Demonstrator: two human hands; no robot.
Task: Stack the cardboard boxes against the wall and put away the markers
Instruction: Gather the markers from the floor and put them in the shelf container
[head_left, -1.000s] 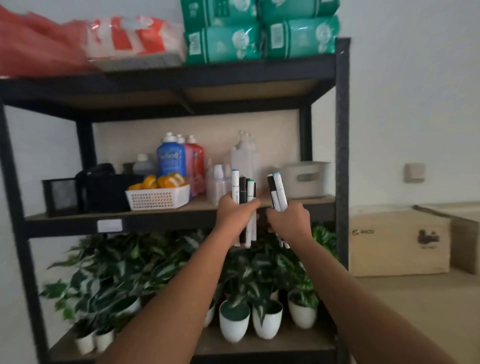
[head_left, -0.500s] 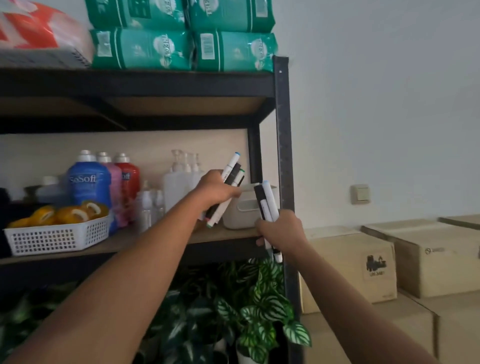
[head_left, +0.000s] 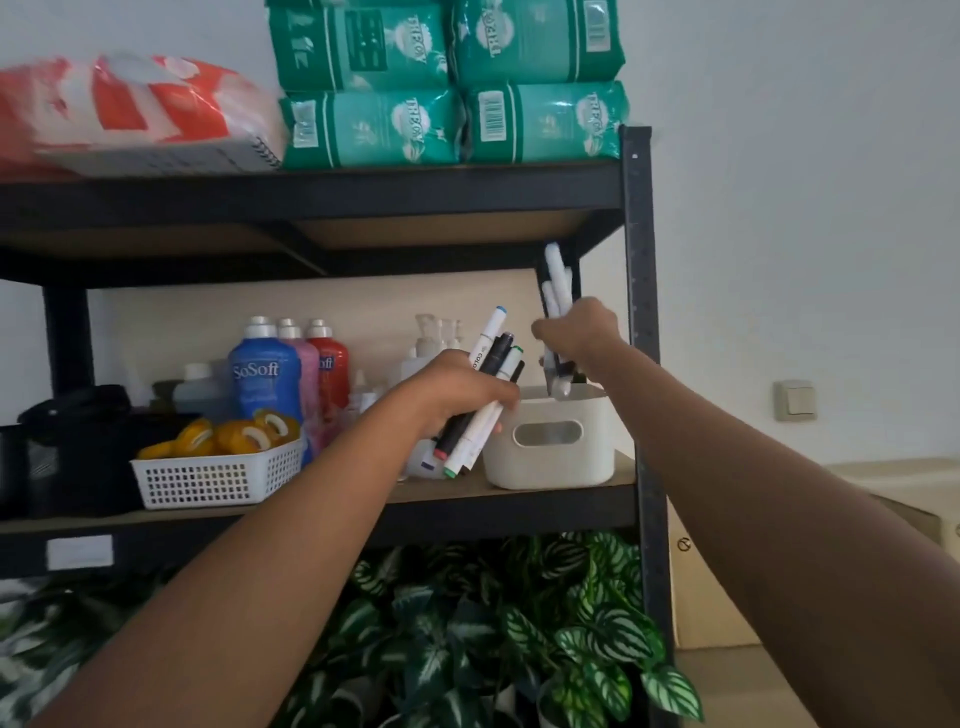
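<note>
My left hand (head_left: 457, 392) grips a bundle of markers (head_left: 491, 364), black and white barrels tilted up to the right, just left of a white plastic bin (head_left: 548, 460) on the middle shelf. My right hand (head_left: 582, 338) holds a few white markers (head_left: 556, 280) upright above the bin, their lower tips at the bin's rim. A cardboard box (head_left: 701, 597) stands on the floor right of the rack, mostly hidden behind my right arm.
The black metal rack (head_left: 641, 312) carries bottles (head_left: 265, 374), a white mesh basket (head_left: 218, 480) with tape rolls, and a black bag on the middle shelf. Green packs (head_left: 447, 83) sit on top. Leafy plants (head_left: 498, 623) fill the shelf below. A wall switch (head_left: 795, 400) is at right.
My right hand has risen from below the shelf edge to above the white bin, markers now pointing down into it. The left hand stayed beside the bin, and my view moved closer.
</note>
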